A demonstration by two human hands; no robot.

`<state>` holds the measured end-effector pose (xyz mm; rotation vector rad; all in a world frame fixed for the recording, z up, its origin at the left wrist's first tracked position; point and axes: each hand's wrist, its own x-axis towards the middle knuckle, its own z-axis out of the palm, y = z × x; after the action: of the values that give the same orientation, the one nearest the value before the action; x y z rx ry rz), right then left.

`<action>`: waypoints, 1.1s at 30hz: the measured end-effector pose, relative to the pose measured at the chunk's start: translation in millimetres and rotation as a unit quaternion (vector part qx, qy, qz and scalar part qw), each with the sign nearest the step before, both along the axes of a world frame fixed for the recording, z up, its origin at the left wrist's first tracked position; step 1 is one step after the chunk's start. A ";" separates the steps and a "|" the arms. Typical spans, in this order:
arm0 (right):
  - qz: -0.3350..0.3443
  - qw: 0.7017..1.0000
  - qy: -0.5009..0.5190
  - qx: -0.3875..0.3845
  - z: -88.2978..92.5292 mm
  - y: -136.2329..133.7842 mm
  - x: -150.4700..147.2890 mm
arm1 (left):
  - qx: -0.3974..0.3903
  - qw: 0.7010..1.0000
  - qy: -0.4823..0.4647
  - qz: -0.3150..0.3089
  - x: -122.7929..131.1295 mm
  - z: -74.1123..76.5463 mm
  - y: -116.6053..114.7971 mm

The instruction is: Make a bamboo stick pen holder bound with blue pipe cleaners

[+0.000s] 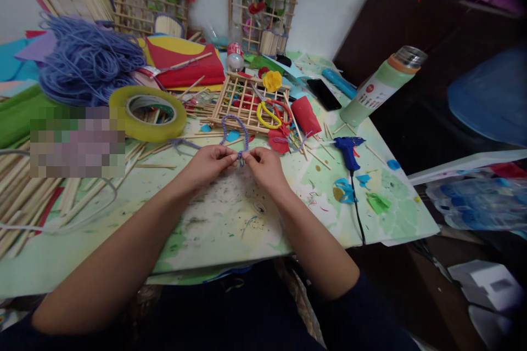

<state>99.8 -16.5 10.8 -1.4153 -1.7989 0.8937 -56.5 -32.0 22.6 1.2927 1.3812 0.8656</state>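
Note:
A braided purple-blue cord [246,130] stands up in a loop from between my two hands, over the front of the table. My left hand [214,162] pinches it with thumb and forefinger at the loop's base. From the other side, my right hand [264,168] pinches the same spot, its fingertips almost touching the left ones. A length of the cord trails leftward behind my left hand. Just beyond the loop lies a grid of thin sticks [230,100] bearing a yellow paper flower [272,81] and scissors with yellow and red handles [269,115].
A blue glue gun [349,153] with its black cable lies right, near a green bottle [376,90] and a phone [324,94]. A tape roll [175,127], a purple yarn heap [88,57] and many sticks [20,208] fill the left. Decorated stick racks [234,16] lean against the wall.

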 end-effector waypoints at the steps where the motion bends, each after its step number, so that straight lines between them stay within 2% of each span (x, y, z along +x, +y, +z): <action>1: 0.005 1.000 -0.006 -0.008 0.6 -0.7 -0.4 | 0.005 1.000 0.003 -0.002 -0.5 -0.7 0.1; 6: 0.036 0.998 -0.026 -0.035 1.7 -2.7 -1.1 | 0.013 1.000 -0.002 -0.010 -2.4 -4.5 1.0; 13: 0.011 0.998 0.029 -0.046 -1.8 1.1 0.7 | 0.041 0.997 0.052 0.027 0.2 4.4 -0.5; 19: 0.025 0.995 0.067 -0.062 -1.8 1.4 0.0 | 0.063 0.995 0.076 0.001 0.7 5.0 -1.0; 23: 0.040 0.991 0.101 -0.080 0.5 0.3 0.0 | 0.093 0.987 0.133 -0.009 0.3 4.7 0.2; 27: 0.039 0.985 0.138 -0.094 1.3 0.1 0.6 | 0.173 0.958 0.223 -0.046 0.4 6.2 -0.9; 33: 0.036 0.974 0.191 -0.116 -3.0 3.2 1.0 | 0.300 0.887 0.335 -0.101 2.1 7.0 -6.2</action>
<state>100.8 -13.3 7.8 -1.2164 -1.4988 1.3499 -54.4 -38.2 29.6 2.3374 1.4981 0.7536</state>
